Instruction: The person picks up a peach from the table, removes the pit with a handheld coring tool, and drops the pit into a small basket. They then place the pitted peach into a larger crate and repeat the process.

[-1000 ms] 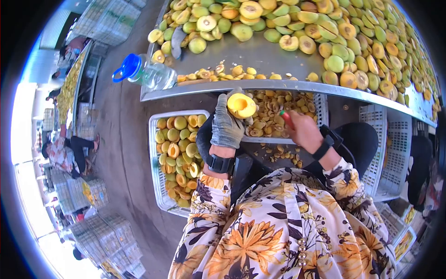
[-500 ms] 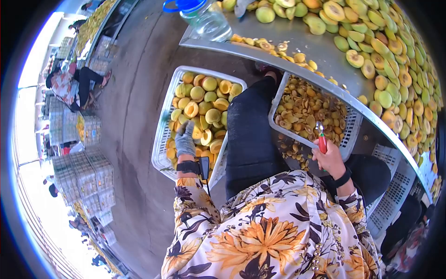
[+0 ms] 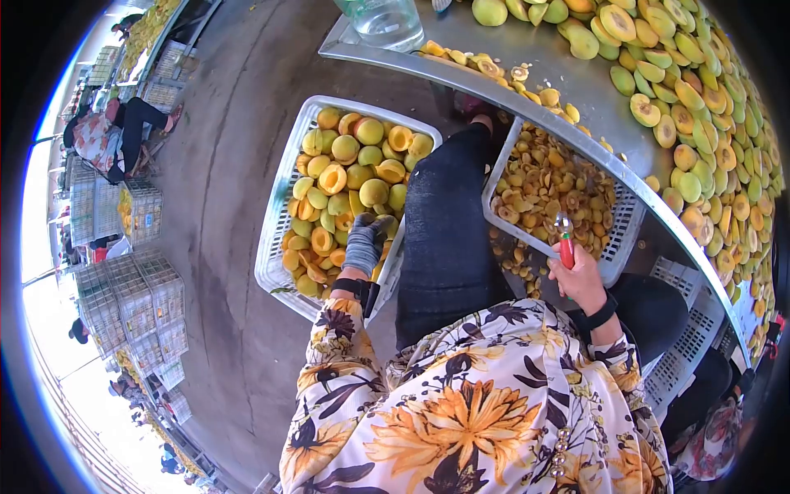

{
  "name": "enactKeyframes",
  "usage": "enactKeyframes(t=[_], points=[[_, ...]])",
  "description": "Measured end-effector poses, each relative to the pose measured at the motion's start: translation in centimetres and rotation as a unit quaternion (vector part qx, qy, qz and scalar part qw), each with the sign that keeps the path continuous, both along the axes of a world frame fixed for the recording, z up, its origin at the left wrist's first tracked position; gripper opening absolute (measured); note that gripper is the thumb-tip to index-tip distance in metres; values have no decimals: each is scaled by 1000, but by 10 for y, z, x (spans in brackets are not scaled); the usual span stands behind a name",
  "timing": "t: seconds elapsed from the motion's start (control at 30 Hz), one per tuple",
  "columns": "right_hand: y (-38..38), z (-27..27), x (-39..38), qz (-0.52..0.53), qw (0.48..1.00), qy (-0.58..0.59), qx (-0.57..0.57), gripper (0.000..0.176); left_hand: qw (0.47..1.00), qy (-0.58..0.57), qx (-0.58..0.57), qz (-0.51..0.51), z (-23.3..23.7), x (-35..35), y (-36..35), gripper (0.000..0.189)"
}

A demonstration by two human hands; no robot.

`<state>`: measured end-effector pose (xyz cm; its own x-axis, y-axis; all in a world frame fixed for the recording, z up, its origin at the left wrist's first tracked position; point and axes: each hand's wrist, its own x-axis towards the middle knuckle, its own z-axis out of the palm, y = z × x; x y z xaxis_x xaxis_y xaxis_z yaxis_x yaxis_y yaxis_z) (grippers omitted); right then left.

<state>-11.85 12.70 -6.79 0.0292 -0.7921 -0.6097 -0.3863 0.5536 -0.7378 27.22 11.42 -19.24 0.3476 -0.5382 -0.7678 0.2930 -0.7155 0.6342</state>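
My left hand (image 3: 364,244), in a grey glove, is down among the peaches (image 3: 346,149) in a white plastic basket (image 3: 262,262). Its fingers are bent, and what they close on is hidden. Whole-looking fruit and cut halves with hollow centres fill this basket. My bare right hand (image 3: 583,281) is wrapped around a red-handled pitting spoon (image 3: 567,249), its metal head pointing up. Just beyond that hand is a second white basket (image 3: 610,269) holding small brown-yellow fruit scraps (image 3: 547,185).
A metal table (image 3: 494,51) carries a large heap of halved fruit (image 3: 699,123) and a clear water jug (image 3: 387,25). My dark-trousered leg (image 3: 444,222) is between the baskets. At left, another person (image 3: 111,136) sits near stacked crates (image 3: 136,305).
My left hand has moved right and deeper among the peaches. The right hand still holds the pitting spoon in nearly the same spot. The view has shifted slightly.
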Motion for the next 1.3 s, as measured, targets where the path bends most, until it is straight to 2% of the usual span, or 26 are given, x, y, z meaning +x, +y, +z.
enactKeyframes(t=[0.03, 0.07, 0.1, 0.13, 0.2, 0.27, 0.3, 0.33, 0.37, 0.4, 0.47, 0.6, 0.63, 0.67, 0.7, 0.73, 0.8, 0.93, 1.0, 1.07, 1.1, 1.17, 1.2, 1.23, 1.27, 1.3], points=[[0, -2, 1, 11, 1000, 8, 11, 25, 978, -92, -141, -121, -5, 4, 10, 28], [2, -1, 0, 16, 999, 18, 24, 25, 978, -86, -141, -131, -7, 9, 19, 28], [6, 1, 1, 43, 998, 45, -30, 25, 895, -261, -199, -302, -3, 10, 20, 29], [7, 0, -1, 46, 997, 53, -13, 22, 745, -415, -267, -448, -1, 6, 10, 30], [6, 1, -1, 49, 994, 56, -77, 24, 713, -447, -306, -445, -32, 13, 14, 35], [4, 0, -2, 89, 977, 129, -146, 30, 697, -478, -264, -464, -27, 11, 12, 30], [2, 1, -2, 82, 980, 113, -145, 30, 853, -248, -193, -416, -81, 51, 6, 25], [2, 0, -1, 80, 982, 95, -142, 30, 953, -54, -89, -284, -132, 88, 0, 20], [3, 2, -5, 64, 982, 100, -146, 30, 834, -241, -119, -481, -61, 62, -18, 16], [2, 5, -8, 72, 980, 105, -154, 30, 651, -444, -150, -597, 31, 22, -42, 13], [2, 8, -17, 70, 977, 113, -166, 30, 707, -491, -163, -482, 111, -20, -78, 17], [2, 16, -26, 41, 970, 109, -212, 33, 722, -406, -371, -420, 222, -136, -150, 18], [2, 19, -27, 32, 968, 102, -226, 35, 592, -394, -540, -449, 213, -158, -177, 20], [2, 23, -26, 24, 967, 102, -233, 35, 647, -365, -479, -468, 212, -192, -196, 23], [3, 31, -27, 6, 969, 92, -228, 38, 628, -349, -477, -506, 218, -232, -210, 33], [5, 39, -29, -13, 971, 83, -222, 40, 590, -408, -384, -582, 226, -274, -224, 48], [10, 50, -35, -32, 973, 81, -213, 43, 584, -403, -383, -591, 201, -345, -250, 61], [30, 53, -57, -97, 958, 60, -262, 44, 570, -429, -310, -628, 161, -433, -263, 55], [40, 61, -66, -141, 968, 30, -205, 45, 573, -429, -296, -632, 152, -441, -264, 54], [37, 67, -75, -165, 972, 17, -164, 43, 677, -267, -280, -626, 145, -433, -268, 55], [35, 63, -80, -180, 963, 23, -198, 42, 723, -201, -252, -612, 141, -424, -265, 50], [21, 69, -93, -196, 952, 74, -223, 42, 652, -157, -365, -646, 179, -396, -234, 46], [12, 70, -97, -251, 942, 5, -224, 44, 625, -116, -411, -654, 186, -379, -221, 42], [1, 72, -100, -238, 920, 72, -304, 41, 597, -74, -454, -657, 190, -363, -207, 39], [-9, 82, -100, -275, 931, -37, -239, 40, 575, -39, -473, -666, 191, -349, -193, 42], [-17, 83, -100, -264, 935, -74, -223, 39, 571, -20, -465, -677, 201, -338, -181, 50]])
